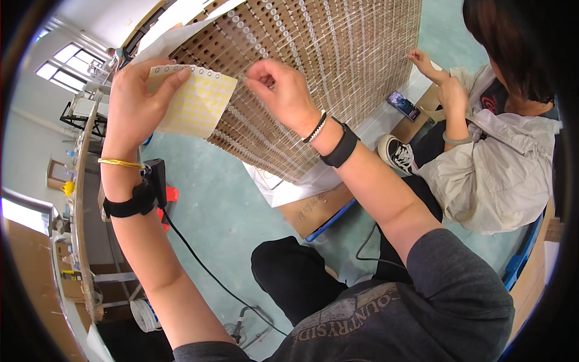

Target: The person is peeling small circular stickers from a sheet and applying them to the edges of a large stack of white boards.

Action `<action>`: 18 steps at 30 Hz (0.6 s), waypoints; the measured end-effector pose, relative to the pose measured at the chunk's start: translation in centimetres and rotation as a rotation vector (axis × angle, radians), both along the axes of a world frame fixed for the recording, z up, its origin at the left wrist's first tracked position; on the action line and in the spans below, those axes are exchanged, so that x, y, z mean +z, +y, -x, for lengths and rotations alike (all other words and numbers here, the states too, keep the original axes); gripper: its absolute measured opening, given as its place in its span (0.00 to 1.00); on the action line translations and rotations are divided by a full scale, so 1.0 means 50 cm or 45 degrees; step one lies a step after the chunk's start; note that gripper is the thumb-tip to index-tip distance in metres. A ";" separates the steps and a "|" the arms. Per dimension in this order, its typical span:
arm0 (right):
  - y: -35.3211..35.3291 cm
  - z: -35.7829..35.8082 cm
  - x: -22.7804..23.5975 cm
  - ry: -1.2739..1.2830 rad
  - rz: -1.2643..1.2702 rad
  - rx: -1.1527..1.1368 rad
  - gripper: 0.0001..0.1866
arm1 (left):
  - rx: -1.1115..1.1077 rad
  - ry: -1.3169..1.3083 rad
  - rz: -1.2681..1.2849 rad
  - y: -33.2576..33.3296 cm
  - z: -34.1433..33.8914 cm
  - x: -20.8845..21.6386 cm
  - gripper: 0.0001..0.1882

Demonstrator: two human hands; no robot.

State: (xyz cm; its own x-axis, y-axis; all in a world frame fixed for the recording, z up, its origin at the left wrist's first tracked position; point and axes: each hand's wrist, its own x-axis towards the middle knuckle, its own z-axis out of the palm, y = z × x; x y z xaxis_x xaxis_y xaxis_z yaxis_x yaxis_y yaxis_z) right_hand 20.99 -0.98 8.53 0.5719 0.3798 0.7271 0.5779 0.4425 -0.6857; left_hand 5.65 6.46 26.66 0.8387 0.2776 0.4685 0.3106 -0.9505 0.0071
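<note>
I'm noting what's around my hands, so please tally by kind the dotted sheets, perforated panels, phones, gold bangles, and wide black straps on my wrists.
Rectangular yellow-dotted sheet: 1
Large brown perforated panel: 1
Dark rectangular phone with lit screen: 1
Thin gold-coloured bangle: 1
Wide black wrist straps: 2
Total: 6

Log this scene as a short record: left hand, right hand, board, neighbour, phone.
Left hand: grips a sheet of yellow dots between thumb and fingers
Right hand: fingers curled, right of the sheet; whether it holds anything is unclear
Board: brown, covered with strung rows of small pieces, some holes showing
Co-worker: at the right
Phone: screen lit, near the co-worker
</note>
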 end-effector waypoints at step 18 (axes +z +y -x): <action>0.009 0.009 0.017 -0.156 0.022 -0.230 0.04 | -0.060 -0.047 -0.127 0.018 0.008 -0.006 0.16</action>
State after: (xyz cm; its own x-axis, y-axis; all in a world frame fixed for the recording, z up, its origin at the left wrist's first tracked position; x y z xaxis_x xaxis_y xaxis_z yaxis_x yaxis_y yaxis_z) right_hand 20.53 -0.54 9.40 0.5395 0.2922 0.7896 0.7261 0.3134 -0.6121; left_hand 5.27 7.36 26.39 0.8314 0.1891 0.5225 0.2671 -0.9606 -0.0774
